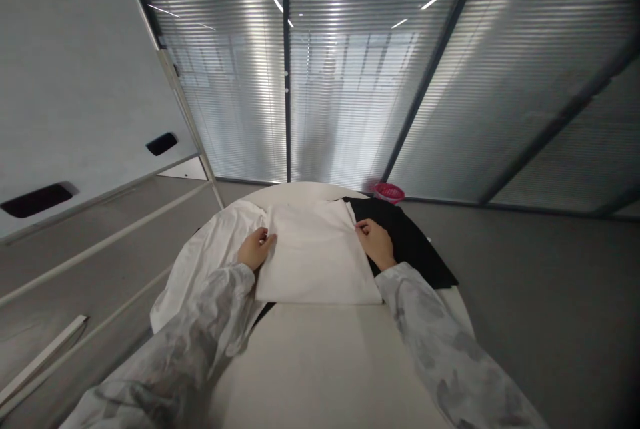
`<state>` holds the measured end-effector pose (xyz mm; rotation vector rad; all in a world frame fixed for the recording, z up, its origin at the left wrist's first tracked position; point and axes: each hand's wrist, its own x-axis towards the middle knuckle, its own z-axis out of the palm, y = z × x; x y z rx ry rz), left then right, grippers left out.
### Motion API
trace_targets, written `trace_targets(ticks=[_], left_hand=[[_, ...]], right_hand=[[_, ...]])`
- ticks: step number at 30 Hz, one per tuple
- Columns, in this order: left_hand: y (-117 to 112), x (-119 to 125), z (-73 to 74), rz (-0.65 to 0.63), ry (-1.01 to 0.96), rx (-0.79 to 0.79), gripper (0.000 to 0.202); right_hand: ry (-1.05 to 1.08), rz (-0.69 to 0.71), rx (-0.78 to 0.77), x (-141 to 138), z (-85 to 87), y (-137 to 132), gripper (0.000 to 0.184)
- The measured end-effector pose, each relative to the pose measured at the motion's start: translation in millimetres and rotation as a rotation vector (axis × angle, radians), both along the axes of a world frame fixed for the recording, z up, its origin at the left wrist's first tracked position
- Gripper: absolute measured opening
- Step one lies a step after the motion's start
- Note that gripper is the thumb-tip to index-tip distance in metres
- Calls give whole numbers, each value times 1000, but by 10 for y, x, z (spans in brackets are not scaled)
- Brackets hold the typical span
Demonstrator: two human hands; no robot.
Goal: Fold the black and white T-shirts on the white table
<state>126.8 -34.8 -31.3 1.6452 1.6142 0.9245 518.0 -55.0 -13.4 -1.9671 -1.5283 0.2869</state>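
Note:
A folded white garment (315,256) lies on a round white table (325,362). My left hand (256,248) pinches the garment's left edge with curled fingers. At the right edge my right hand (376,241) grips the fabric the same way. More white cloth (210,256) spreads off to the left, hanging over the table's rim. A black cloth (410,242) lies under and to the right of the white piece.
A pink basket (389,192) stands on the floor beyond the table, by a glass wall with blinds (350,82). A white panel (75,82) leans at the left. Grey floor surrounds the table.

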Motion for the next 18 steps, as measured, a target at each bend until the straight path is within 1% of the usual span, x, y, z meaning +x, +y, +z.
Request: trace_targets(ticks=[2, 4, 6, 8, 9, 11, 13, 15, 16, 18], left_hand=[[-21, 6, -31, -4, 68, 82, 31], [-41, 10, -22, -4, 101, 105, 32], [-55, 17, 11, 9, 142, 89, 33], [-71, 27, 43, 30, 200, 62, 30], [-81, 32, 54, 39, 225, 56, 27], [-101, 42, 68, 62, 264, 86, 26], [-119, 50, 89, 64, 301, 184, 34], [-133, 60, 132, 4, 336, 323, 43], [-141, 68, 160, -58, 351, 386, 46], [-161, 91, 210, -235, 372, 460, 52]], right_hand=[[-24, 3, 81, 39, -66, -92, 18], [-58, -3, 128, 56, -113, -166, 19], [-89, -10, 124, 53, -138, -200, 20], [-101, -12, 86, 43, -146, -189, 21], [-106, -11, 67, 39, -145, -170, 25], [-122, -12, 53, 39, -136, -119, 39], [-129, -13, 47, 50, -121, -65, 57], [-108, -13, 24, 66, -99, -16, 67], [-89, -15, 4, 75, -86, 5, 69], [-50, -9, -37, 87, -58, 48, 69]])
